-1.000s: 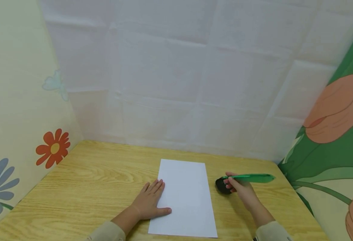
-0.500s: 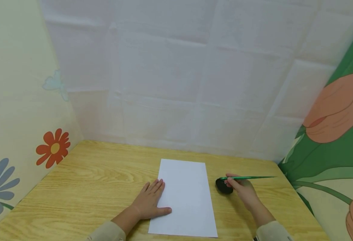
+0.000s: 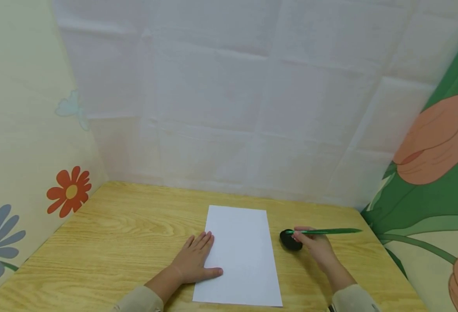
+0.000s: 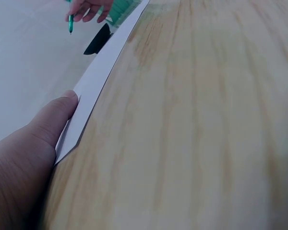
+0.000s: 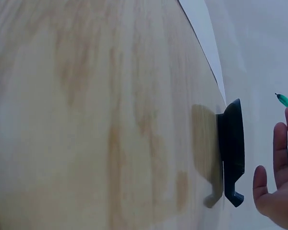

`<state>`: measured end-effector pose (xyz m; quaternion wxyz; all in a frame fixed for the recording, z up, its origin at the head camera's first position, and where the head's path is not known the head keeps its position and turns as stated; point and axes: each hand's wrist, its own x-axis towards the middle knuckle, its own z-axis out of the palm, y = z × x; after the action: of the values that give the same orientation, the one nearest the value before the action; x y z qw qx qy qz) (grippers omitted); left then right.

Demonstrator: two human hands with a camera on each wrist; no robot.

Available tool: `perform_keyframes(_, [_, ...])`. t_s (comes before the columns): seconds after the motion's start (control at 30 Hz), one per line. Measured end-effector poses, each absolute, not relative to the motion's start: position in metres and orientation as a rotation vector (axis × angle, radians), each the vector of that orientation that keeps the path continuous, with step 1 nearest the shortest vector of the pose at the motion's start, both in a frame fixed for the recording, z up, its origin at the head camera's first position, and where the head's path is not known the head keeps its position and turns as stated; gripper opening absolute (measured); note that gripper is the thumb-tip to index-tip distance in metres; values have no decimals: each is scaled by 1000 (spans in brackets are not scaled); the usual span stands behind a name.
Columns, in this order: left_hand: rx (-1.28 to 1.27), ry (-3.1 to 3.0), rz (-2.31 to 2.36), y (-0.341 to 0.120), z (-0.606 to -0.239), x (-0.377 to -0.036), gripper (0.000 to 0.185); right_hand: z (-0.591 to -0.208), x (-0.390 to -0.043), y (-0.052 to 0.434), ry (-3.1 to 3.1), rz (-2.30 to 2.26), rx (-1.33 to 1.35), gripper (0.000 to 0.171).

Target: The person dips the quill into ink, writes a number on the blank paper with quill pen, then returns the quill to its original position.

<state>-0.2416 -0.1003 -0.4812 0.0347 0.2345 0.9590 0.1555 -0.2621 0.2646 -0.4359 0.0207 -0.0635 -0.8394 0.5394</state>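
A blank white sheet of paper point(image 3: 240, 255) lies on the wooden table. My left hand point(image 3: 193, 261) rests flat on its left edge, fingers spread and thumb over the paper. To the right of the sheet stands a small black dish point(image 3: 291, 242), with a short spout-like end showing in the right wrist view. My right hand point(image 3: 318, 249) pinches a green feather pen point(image 3: 336, 231) near its tip, and its plume points right. The dark pen tip point(image 5: 277, 95) is apart from the dish in the right wrist view, though it overlaps the dish's far rim in the head view.
The wood-grain table point(image 3: 135, 225) ends at a white cloth backdrop point(image 3: 213, 108). Flower-printed panels flank it, a pale one point(image 3: 26, 143) on the left and a tulip-patterned one point(image 3: 428, 195) on the right.
The green plume has turned from broad to edge-on, then slightly broader again. My right hand has lowered a little with the pen, uncovering more of the black dish. My left hand stays put.
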Motion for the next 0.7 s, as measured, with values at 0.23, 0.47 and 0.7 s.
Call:
perform_keyframes(0.23, [739,2963,494,-101,-484,-244,108,-441,-265,266,-2630,1622,-256,43])
perform_keyframes(0.47, [740,2968,497,-101,-487,-244,108,-446,-269,267,-2634,1680,-222,42])
perform_keyframes(0.7, [719,2950,492,-101,-484,-243,107,-448,-271,267,-2655,1652,-240,40])
